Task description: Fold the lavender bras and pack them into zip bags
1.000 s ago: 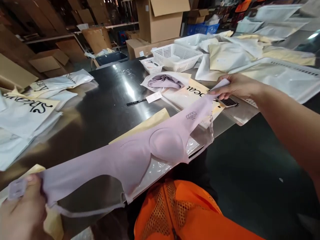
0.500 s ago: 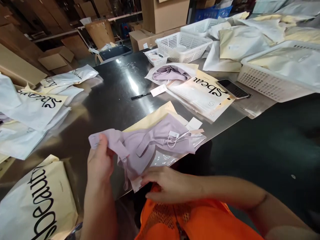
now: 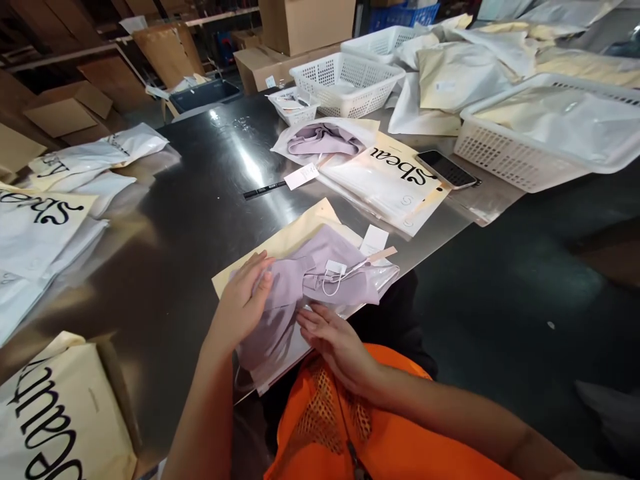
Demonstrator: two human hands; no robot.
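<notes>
A lilac bra (image 3: 334, 250) lies on a cream and clear plastic bag (image 3: 320, 215) at the table's near edge. Its left part is folded in over the middle. My left hand (image 3: 244, 297) rests on that folded part, fingers stretched out and thumb apart. My right hand (image 3: 334, 341) touches the bra's near edge with extended fingers; their tips are partly hidden by the fabric. A white tag (image 3: 374, 240) and a looped white cord with a small label (image 3: 336, 268) show at the bra's right end.
Beyond the bra lie a black pen (image 3: 265, 190), a bag with a lilac garment (image 3: 325, 139), printed bags (image 3: 395, 179) and a phone (image 3: 447, 168). White baskets (image 3: 345, 101) stand behind. More packed bags (image 3: 45, 233) lie left, another (image 3: 75, 407) near front left.
My left hand has moved right, folding the bra's left band inward, and now lies spread on it. My right hand has moved up to the bra's near edge. The view has shifted slightly right.
</notes>
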